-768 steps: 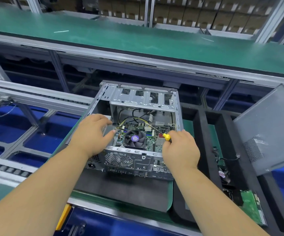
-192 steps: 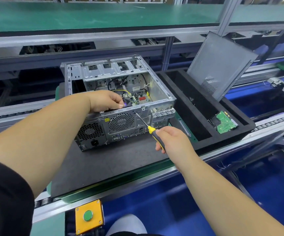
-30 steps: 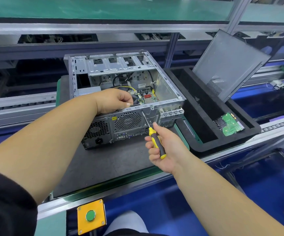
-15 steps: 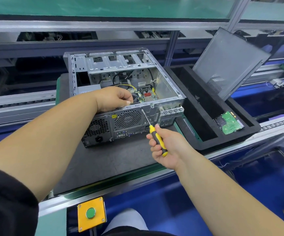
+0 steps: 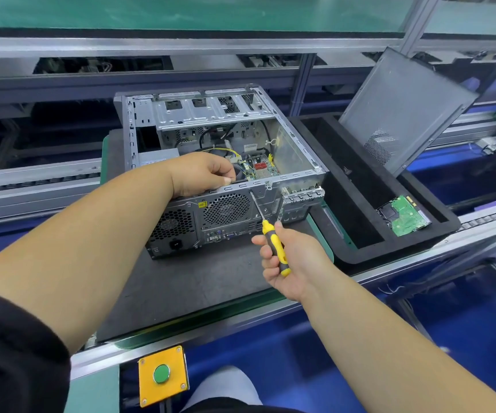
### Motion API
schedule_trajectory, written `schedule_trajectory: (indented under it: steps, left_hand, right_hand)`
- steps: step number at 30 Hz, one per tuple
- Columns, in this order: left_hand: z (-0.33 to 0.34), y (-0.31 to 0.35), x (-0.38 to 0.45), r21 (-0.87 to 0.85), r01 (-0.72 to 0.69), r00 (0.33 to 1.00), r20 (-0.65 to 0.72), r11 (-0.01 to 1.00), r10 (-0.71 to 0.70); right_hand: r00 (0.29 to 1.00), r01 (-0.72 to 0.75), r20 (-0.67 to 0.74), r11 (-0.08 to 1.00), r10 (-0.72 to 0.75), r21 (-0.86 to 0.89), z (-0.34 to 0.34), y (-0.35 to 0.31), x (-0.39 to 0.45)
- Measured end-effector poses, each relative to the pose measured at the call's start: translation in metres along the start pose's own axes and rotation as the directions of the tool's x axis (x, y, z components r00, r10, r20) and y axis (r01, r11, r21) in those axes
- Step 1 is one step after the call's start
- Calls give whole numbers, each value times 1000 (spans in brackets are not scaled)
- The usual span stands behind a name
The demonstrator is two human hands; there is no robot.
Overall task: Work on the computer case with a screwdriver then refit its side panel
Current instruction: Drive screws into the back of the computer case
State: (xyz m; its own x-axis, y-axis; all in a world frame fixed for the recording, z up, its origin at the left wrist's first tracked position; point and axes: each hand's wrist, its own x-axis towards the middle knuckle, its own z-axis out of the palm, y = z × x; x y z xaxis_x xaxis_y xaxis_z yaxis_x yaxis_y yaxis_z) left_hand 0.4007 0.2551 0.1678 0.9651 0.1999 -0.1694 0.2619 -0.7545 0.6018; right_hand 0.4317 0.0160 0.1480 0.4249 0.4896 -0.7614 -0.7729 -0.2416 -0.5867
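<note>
One open-sided grey computer case (image 5: 226, 162) lies flat, innards showing.

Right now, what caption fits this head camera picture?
Right hand drives a screwdriver into the open computer case while the left hand steadies it.

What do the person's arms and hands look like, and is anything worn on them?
Both forearms are bare. The left hand and the right hand wear no gloves, and no rings or watch show. A black sleeve covers the upper left arm, ending near the elbow. No sleeve is visible on the right arm within the frame.
</note>
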Motion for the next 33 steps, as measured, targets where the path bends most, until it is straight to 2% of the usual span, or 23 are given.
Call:
schedule_trajectory:
  steps: [3,7,10,13,16,20,23,26,28,33]
  left_hand:
    - [0,-2,1,-3,-2,1000,-6,1000,2]
    - [1,-5,2,-4,-9,1000,-2,1000,9]
    - [1,-7,3,-8,-4,1000,-6,1000,4]
    - [1,-7,3,-17,-5,1000,-10,1000,5]
    - [1,-6,3,-19,-5,1000,-11,1000,5]
    - [1,-5,3,2,-14,1000,-9,1000,14]
    - [1,-4,2,-1,-15,1000,-13,1000,15]
    - [1,-4,1,1,-14,1000,-17,1000,14]
    - [1,-3,1,3,-12,1000,-16,1000,12]
    - [1,-3,1,5,-13,1000,-16,1000,13]
  right_hand:
    - [998,52,-33,998,-51,23,-1,0,-1]
    - [973,143,-157,974,-171,-173,-1,2,1]
    - [988,75,-119,979,-99,-191,1,0,0]
    - [996,32,-82,990,-44,-136,1,-2,0]
    - [994,70,-75,995,-75,-65,1,-1,-1]
    - [981,128,-125,980,-148,-155,-2,-1,0]
    - [989,92,-104,983,-109,-158,-4,-4,1]
    - [996,62,-57,994,-68,-90,-6,-5,1]
    - [996,79,-35,995,-81,-67,-6,-5,0]
    - [985,120,-98,977,-139,-177,-6,-4,-1]
